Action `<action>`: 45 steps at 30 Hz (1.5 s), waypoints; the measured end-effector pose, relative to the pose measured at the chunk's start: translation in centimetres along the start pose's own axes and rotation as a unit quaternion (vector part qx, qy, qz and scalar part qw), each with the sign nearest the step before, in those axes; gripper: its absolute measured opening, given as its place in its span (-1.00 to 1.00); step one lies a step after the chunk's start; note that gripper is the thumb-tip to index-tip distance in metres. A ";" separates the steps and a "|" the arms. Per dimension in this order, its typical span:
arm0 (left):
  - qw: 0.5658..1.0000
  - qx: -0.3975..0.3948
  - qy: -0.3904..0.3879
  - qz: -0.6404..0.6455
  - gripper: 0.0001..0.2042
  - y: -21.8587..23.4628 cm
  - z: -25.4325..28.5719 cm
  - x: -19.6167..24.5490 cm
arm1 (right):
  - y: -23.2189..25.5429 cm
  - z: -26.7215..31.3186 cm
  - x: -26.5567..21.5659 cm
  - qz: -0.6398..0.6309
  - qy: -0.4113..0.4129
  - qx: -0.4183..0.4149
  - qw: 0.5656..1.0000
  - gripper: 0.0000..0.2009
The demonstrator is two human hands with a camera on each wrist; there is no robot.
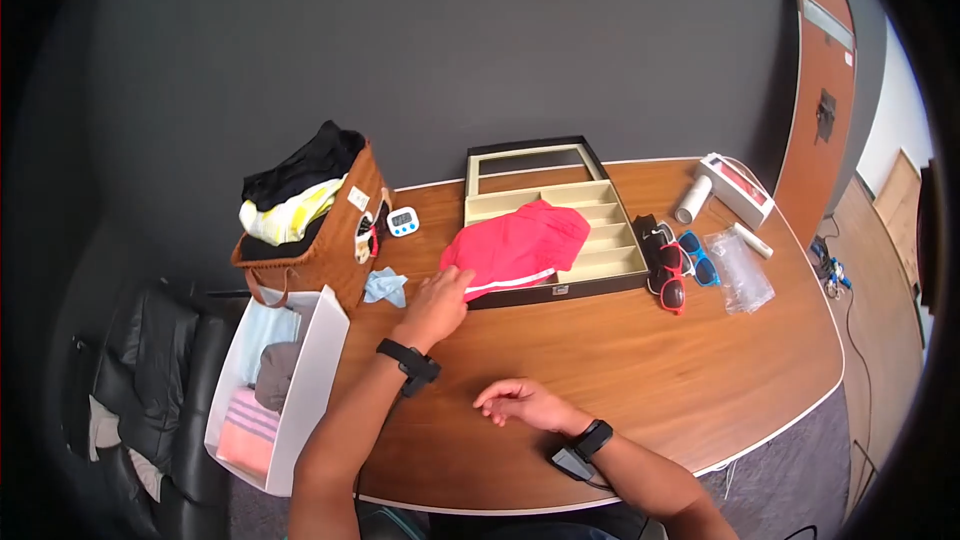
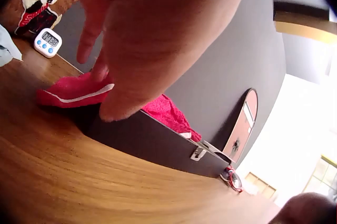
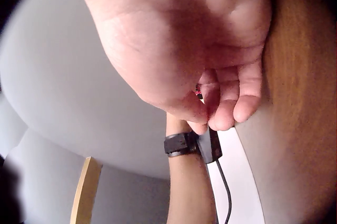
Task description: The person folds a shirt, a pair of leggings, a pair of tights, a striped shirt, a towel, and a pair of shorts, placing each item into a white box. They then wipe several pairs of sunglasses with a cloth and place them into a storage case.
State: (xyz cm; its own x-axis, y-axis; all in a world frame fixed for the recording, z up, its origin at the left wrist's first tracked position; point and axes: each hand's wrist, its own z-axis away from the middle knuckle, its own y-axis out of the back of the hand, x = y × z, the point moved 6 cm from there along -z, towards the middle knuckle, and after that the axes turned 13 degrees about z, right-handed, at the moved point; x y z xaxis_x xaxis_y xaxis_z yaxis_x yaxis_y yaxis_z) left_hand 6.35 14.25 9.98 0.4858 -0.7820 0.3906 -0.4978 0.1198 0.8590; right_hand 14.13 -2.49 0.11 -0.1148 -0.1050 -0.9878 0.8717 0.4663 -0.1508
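Observation:
A red cloth (image 1: pixel 520 243) with a white stripe along its near edge lies over the left part of an open black-framed box (image 1: pixel 615 260) with cream compartments. My left hand (image 1: pixel 435 308) holds the cloth's near left corner. In the left wrist view, the thumb of the left hand (image 2: pixel 142 45) is in front of the striped edge and a finger reaches behind it. Low over the wooden table (image 1: pixel 600 370), my right hand (image 1: pixel 528 407) has loosely curled fingers and nothing in it; its palm shows in the right wrist view.
A brown basket (image 1: pixel 350 230) of clothes and a white bin (image 1: pixel 325 340) of folded cloths stand left. Near them are a white timer (image 1: pixel 403 222) and a light blue cloth (image 1: pixel 385 286). Red sunglasses (image 1: pixel 671 280), blue sunglasses (image 1: pixel 700 258) and a clear plastic bag (image 1: pixel 740 272) lie right.

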 end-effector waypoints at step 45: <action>0.957 0.014 -0.032 0.289 -0.89 24.5 6.7 13.8 | -2.3 10.6 -23.4 0.451 0.073 0.250 0.853 -0.82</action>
State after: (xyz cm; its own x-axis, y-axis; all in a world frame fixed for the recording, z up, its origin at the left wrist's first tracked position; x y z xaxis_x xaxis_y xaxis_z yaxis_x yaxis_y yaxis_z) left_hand -4.00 2.30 34.18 0.0803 -0.6261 0.7756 -0.6894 0.5271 0.4969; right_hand 19.88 -10.39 23.99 0.6848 0.2257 -0.6930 0.7266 -0.1381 0.6730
